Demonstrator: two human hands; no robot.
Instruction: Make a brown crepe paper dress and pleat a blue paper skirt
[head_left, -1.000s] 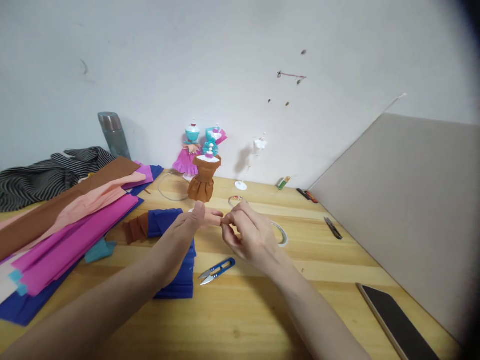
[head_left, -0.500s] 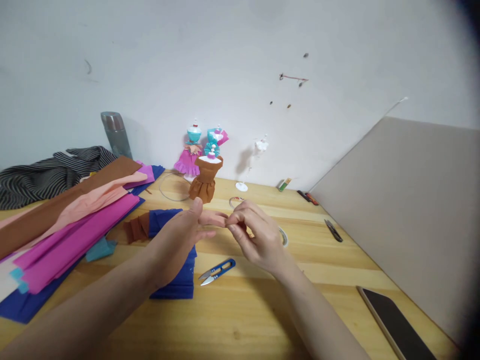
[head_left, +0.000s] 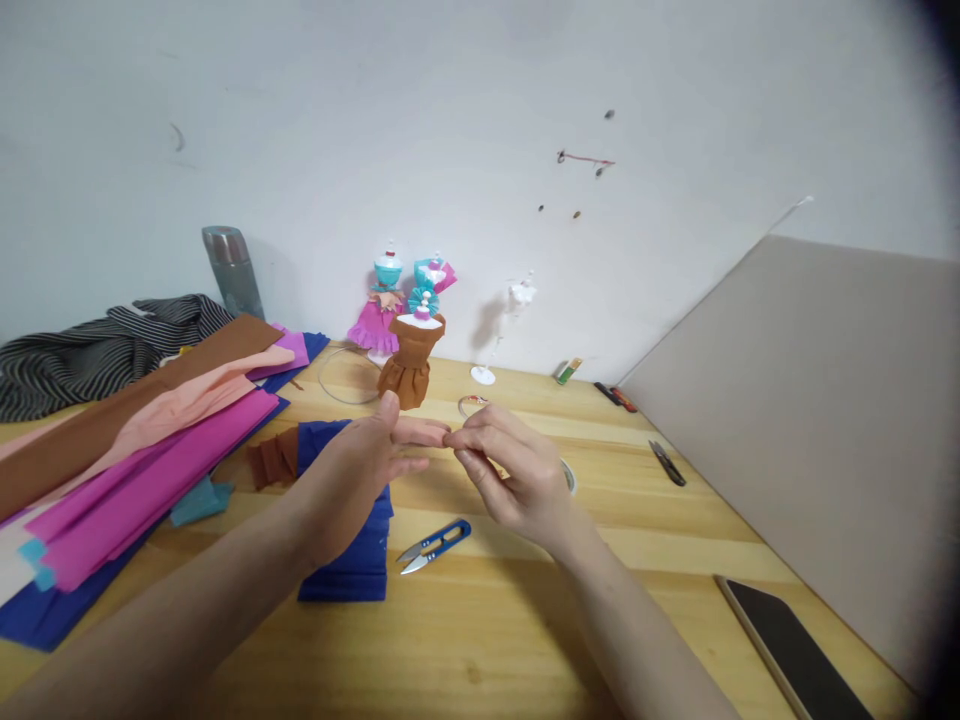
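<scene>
My left hand point(head_left: 364, 455) is held above the table with its fingers stretched out and the thumb raised. My right hand point(head_left: 517, 470) pinches at the tips of the left fingers; whatever lies in that pinch is too small to make out. Beneath my left hand and forearm is pleated blue crepe paper point(head_left: 352, 575), partly covered, with a gathered brown piece point(head_left: 276, 458) at its upper left. Blue-handled thread snips point(head_left: 450, 537) lie on the table below the hands. Just beyond them stands a small dress form in a brown dress point(head_left: 409, 360).
Left, a pile of coloured crepe paper point(head_left: 165, 480) lies by a striped cloth point(head_left: 112, 350) and a flask point(head_left: 232, 270). Dressed forms point(head_left: 375, 325) and a bare white one point(head_left: 520, 293) stand behind. A tape roll point(head_left: 571, 477), a cutter point(head_left: 666, 463) and a phone point(head_left: 795, 645) lie right.
My right hand has shifted slightly right and its fingers have closed tighter at the left fingertips. More of the left hand's lower fingers shows. The snips and papers stay in place.
</scene>
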